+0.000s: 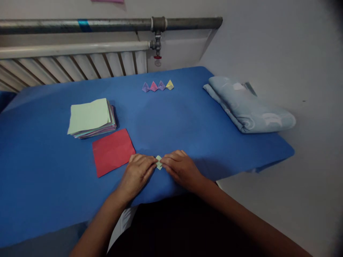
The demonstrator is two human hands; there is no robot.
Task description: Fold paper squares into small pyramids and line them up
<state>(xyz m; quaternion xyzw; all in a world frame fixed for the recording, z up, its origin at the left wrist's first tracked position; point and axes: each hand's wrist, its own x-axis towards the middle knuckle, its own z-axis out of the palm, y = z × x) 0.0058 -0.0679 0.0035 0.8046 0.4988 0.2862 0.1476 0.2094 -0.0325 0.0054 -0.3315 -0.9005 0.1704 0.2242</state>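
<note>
A small pale green piece of folded paper point(159, 162) lies near the table's front edge, between my two hands. My left hand point(139, 170) has its fingers pressed together on the paper's left side. From the right, my right hand point(182, 167) pinches the other side, thumb and fingertips close to the middle. Only the paper's centre shows; my fingers cover its sides. A red sheet point(113, 152) lies flat just beside my left hand.
A stack of coloured paper point(89, 116) sits at left on the blue-covered table point(171, 121). Several small folded paper shapes point(153, 86) stand in a row at the back. A folded blanket point(249, 107) rests at right by the wall. Behind the table are a radiator point(80, 66) and pipe point(118, 25).
</note>
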